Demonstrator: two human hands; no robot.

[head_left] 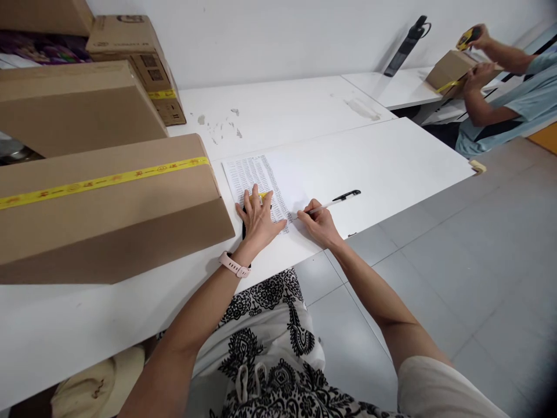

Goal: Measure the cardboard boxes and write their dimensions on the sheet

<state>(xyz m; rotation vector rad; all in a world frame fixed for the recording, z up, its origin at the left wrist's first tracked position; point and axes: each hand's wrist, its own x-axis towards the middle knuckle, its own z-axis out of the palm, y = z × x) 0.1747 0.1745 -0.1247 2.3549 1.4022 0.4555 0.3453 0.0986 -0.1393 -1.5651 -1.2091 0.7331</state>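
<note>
Printed sheet (249, 172) lay on the white counter (404, 159), in front of the person and just beside a big cardboard box (108, 186) with yellow tape along its top. Rows of small print; too fine to read.

Left hand (260, 219) rested on the sheet, fingers spread, not clenched — probably there to stop the paper sliding. Something yellow (264, 195) showed between the fingers; could not tell what it was, nor whether it was held. A dark edge showed by the wrist, mostly covered.

Right hand (321, 223) had its grip closed about a pen (343, 197), low near the point, likely for fine control. Black clip end leaned out to the right, tip toward the print's right-hand columns; contact with the paper could not be made out.

Boxes kept to the left, seemingly to leave elbow room. Farther off, a dark bottle (404, 51) stood near the wall, and a co-worker held a yellow tape measure (467, 38) above a smaller box (450, 67).
</note>
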